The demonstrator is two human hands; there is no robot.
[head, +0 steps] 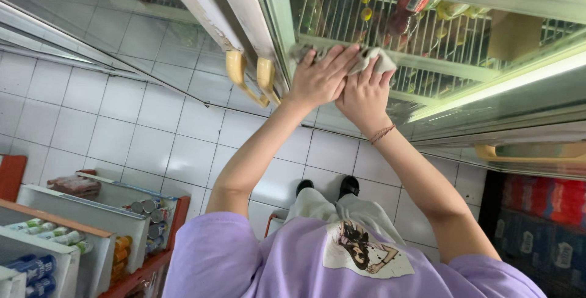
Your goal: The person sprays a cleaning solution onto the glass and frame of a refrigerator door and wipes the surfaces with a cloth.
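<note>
Both hands, the left hand (320,78) over the right hand (364,93), press flat on a grey cloth (373,60) against the glass door (439,42) of a drinks cooler, so nothing passes forward of the grip: the pane blocks the wire shelves and bottles (406,17) behind it. Just left of the grip, two yellow door handles (250,75) jut out from the frame and narrow sideways travel there. To the right, the pane runs on unobstructed. Below the grip lies open white tiled floor (152,127); a low shelf of cans and bottles (91,231) stands well apart on the left.
</note>
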